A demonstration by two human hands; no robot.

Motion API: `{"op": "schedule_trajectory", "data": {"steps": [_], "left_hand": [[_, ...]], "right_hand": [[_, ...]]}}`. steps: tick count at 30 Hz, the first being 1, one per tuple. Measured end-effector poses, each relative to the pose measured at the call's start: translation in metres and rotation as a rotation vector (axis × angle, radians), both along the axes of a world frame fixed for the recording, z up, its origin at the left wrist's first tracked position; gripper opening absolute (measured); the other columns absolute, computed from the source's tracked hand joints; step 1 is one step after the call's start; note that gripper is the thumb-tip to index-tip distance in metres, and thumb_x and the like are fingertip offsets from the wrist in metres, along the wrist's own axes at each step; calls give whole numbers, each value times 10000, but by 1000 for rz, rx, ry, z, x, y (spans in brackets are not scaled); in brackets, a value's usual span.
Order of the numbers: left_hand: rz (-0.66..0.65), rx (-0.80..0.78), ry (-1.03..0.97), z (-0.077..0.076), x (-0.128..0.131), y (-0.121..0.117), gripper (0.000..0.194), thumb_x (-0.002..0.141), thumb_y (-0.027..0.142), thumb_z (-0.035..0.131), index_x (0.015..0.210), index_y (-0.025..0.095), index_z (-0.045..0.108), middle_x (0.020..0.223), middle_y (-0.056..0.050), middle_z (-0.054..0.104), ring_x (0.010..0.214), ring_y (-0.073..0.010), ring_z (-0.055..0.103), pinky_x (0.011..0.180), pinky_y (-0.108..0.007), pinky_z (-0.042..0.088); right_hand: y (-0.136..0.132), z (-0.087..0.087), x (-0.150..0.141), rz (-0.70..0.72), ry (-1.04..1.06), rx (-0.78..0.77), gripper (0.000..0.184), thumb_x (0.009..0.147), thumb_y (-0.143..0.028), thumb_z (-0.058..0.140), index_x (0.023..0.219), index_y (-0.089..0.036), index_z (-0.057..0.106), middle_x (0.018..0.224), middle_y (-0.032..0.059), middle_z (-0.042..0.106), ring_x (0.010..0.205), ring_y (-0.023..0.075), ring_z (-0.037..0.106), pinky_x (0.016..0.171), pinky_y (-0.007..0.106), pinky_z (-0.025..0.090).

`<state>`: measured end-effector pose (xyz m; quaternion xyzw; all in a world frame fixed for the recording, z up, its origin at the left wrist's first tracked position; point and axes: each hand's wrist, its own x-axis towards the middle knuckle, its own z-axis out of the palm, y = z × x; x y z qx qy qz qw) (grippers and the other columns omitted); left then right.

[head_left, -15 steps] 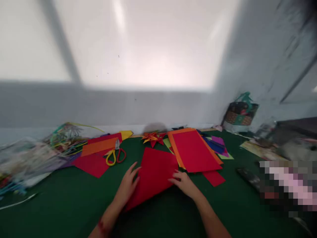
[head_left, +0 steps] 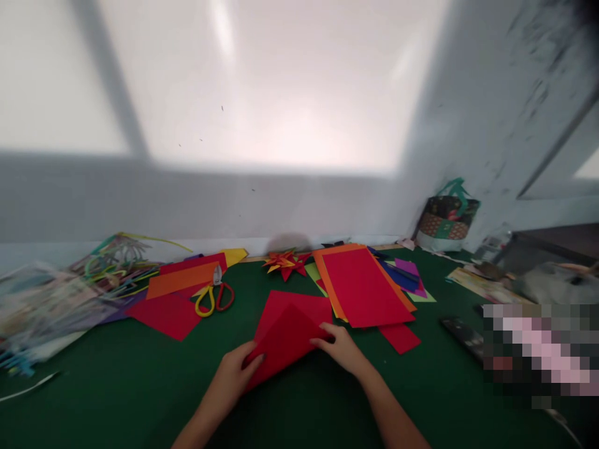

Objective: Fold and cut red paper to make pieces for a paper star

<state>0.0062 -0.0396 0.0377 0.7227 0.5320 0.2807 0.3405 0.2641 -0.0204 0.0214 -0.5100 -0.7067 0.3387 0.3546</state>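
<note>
A sheet of red paper (head_left: 292, 340) lies before me, its near corner folded up over the rest so that a peak points away from me. My left hand (head_left: 241, 368) pinches the left end of the fold, thumb on top. At the right end, my right hand (head_left: 339, 346) grips the paper between thumb and fingers. Behind the sheet sits a red and orange paper star (head_left: 286, 264). Scissors (head_left: 215, 294) with one yellow and one red handle lie to the left. Red sheets (head_left: 367, 287) on orange ones rest to the right.
Red and orange papers (head_left: 166, 315) lie at the left, near a heap of strips and clear plastic (head_left: 60, 287). A patterned bag (head_left: 449, 218) stands against the wall at the back right. A dark remote-like object (head_left: 461, 337) lies on the green table (head_left: 154, 393).
The near corner of the red paper has been folded up and away from me. Both hands now grip the fold's ends, where before their fingers were spread over the sheet.
</note>
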Motion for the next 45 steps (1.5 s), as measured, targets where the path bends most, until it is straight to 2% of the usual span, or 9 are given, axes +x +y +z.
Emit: {"op": "schedule_trajectory", "data": {"steps": [2, 6, 13, 17, 20, 24, 28, 32, 45], "left_hand": [[57, 13, -36, 2, -6, 1, 280, 804, 400, 388, 820, 189, 571, 851, -22, 614, 783, -177, 555, 656, -218, 406], [156, 61, 35, 3, -14, 4, 333, 807, 430, 366, 678, 179, 543, 669, 5, 558, 656, -155, 518, 584, -211, 376], [19, -102, 185, -7, -28, 8, 314, 753, 437, 415, 609, 175, 513, 661, 5, 546, 663, -161, 527, 604, -221, 376], [88, -117, 200, -24, -33, 12, 286, 711, 372, 477, 903, 169, 538, 802, -26, 567, 722, -179, 540, 623, -242, 403], [89, -32, 208, -30, -28, 10, 478, 734, 269, 448, 1198, 173, 391, 1005, -70, 533, 861, -190, 537, 735, -273, 414], [36, 93, 337, -25, -14, 2, 384, 782, 158, 323, 1113, 216, 508, 1222, -63, 428, 1081, -190, 442, 891, -300, 338], [143, 73, 469, -19, 5, -7, 363, 837, 281, 271, 1035, 170, 554, 1197, -88, 473, 1071, -210, 457, 883, -322, 345], [207, 106, 585, -25, 21, -12, 496, 825, 422, 290, 1189, 128, 455, 1252, -123, 440, 1149, -246, 381, 919, -360, 307], [290, 156, 729, -34, 32, -16, 437, 837, 229, 279, 1246, 154, 411, 1313, -135, 372, 1193, -267, 331, 948, -401, 264]], "right_hand": [[-2, 3, 1, 70, 95, -39, 270, 732, -415, 553, 913, -218, 587, 884, 16, 613, 814, 173, 550, 682, 242, 411], [0, -2, 4, -7, 85, -41, 232, 741, -412, 534, 706, -190, 587, 734, -1, 611, 735, 163, 555, 674, 251, 403], [6, -18, -2, -98, -15, 27, 269, 741, -417, 519, 625, -176, 544, 601, -16, 555, 607, 135, 529, 558, 215, 385], [9, -27, -8, -160, -46, 59, 275, 747, -422, 502, 636, -175, 549, 598, -8, 560, 601, 140, 534, 546, 213, 388], [10, -31, -10, -185, -79, 81, 278, 752, -432, 492, 642, -182, 545, 610, -5, 572, 609, 146, 548, 555, 215, 397], [10, -33, -17, -251, -155, 130, 278, 777, -442, 456, 690, -193, 545, 658, 17, 591, 633, 167, 554, 581, 243, 398], [9, -33, -27, -312, -234, 204, 257, 806, -415, 425, 723, -200, 539, 732, 44, 577, 739, 202, 537, 680, 292, 379], [9, -32, -31, -330, -323, 269, 271, 829, -411, 388, 720, -203, 524, 780, 52, 545, 749, 201, 524, 691, 299, 374], [23, -40, -33, -335, -491, 316, 335, 836, -452, 351, 668, -200, 494, 705, 22, 543, 665, 169, 519, 648, 290, 327]]}}
